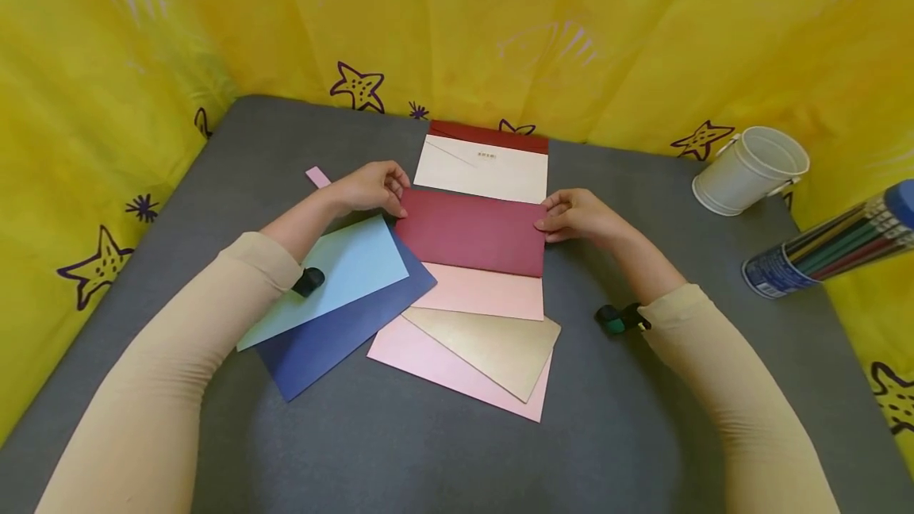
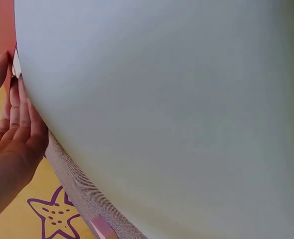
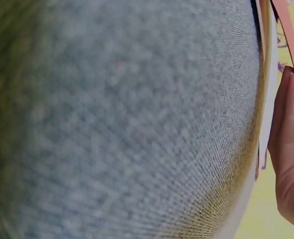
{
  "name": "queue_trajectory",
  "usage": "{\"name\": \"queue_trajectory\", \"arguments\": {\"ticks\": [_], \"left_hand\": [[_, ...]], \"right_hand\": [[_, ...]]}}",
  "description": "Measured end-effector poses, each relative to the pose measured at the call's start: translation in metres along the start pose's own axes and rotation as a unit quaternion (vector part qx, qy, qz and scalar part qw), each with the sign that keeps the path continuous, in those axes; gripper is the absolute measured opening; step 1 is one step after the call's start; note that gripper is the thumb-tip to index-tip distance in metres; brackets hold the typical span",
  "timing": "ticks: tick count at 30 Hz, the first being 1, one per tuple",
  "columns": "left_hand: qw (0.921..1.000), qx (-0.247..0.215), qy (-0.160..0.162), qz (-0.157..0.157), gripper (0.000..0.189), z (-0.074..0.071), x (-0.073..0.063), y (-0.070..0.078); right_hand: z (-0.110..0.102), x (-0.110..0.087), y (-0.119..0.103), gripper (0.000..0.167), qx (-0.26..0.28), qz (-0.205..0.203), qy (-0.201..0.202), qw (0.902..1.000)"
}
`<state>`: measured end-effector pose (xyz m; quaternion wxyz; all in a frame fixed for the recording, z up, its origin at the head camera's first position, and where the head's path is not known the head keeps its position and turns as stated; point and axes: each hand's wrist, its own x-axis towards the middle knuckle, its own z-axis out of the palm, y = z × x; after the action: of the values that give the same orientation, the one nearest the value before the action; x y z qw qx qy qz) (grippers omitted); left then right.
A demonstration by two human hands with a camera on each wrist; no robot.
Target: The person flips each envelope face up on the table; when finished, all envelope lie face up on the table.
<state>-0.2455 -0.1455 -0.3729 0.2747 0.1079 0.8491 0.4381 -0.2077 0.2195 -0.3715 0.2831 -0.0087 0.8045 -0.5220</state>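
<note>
A dark red envelope [image 1: 467, 232] is held by its two short sides in the head view. My left hand [image 1: 373, 186] pinches its left edge between thumb and fingers. On the right edge, my right hand [image 1: 580, 215] pinches it likewise. Behind lies a white envelope [image 1: 493, 169] with a red strip along its top. In front are a pink envelope [image 1: 493, 292] and a gold one [image 1: 493, 343]. A light blue envelope [image 1: 350, 268] overlaps a dark blue one [image 1: 321, 359] under my left forearm. Both wrist views catch the red sheet edge-on between thumb and fingers.
At the right stand a white metal bucket [image 1: 746, 173] and a blue holder [image 1: 778, 272] full of pencils [image 1: 850, 236]. A small pink strip [image 1: 317, 177] pokes out past my left wrist. Yellow cloth [image 1: 457, 30] hangs around the grey table [image 1: 457, 458].
</note>
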Motion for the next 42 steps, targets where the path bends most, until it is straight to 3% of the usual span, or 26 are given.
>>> {"name": "queue_trajectory", "arguments": {"ticks": [7, 12, 20, 24, 30, 36, 42], "left_hand": [[0.9987, -0.04, 0.024, -0.021, 0.051, -0.001, 0.004, 0.0], [0.9977, -0.064, 0.007, -0.018, 0.048, 0.0, 0.004, 0.001], [0.9974, -0.07, -0.003, -0.016, 0.033, 0.007, 0.005, 0.005], [0.9964, -0.081, 0.019, -0.02, 0.032, 0.009, 0.005, 0.011], [0.9902, -0.123, 0.065, -0.015, 0.032, 0.005, 0.005, 0.018], [0.981, -0.169, 0.095, 0.011, 0.026, 0.004, 0.004, 0.022], [0.9752, -0.168, 0.14, 0.038, 0.024, 0.005, 0.002, 0.028]], "right_hand": [[-0.011, -0.001, -0.001, 0.034, 0.065, 0.011, -0.002, 0.9978], [-0.019, -0.004, -0.003, 0.024, 0.119, 0.009, 0.012, 0.9928], [-0.027, -0.007, -0.002, 0.013, 0.14, 0.004, 0.037, 0.9894], [-0.029, -0.01, -0.001, 0.003, 0.169, 0.004, 0.045, 0.9845], [-0.031, -0.014, -0.006, 0.01, 0.224, -0.02, 0.065, 0.9723], [-0.034, -0.017, -0.009, 0.012, 0.267, -0.06, 0.072, 0.9591], [-0.036, -0.018, -0.01, 0.01, 0.305, -0.095, 0.076, 0.9446]]}}
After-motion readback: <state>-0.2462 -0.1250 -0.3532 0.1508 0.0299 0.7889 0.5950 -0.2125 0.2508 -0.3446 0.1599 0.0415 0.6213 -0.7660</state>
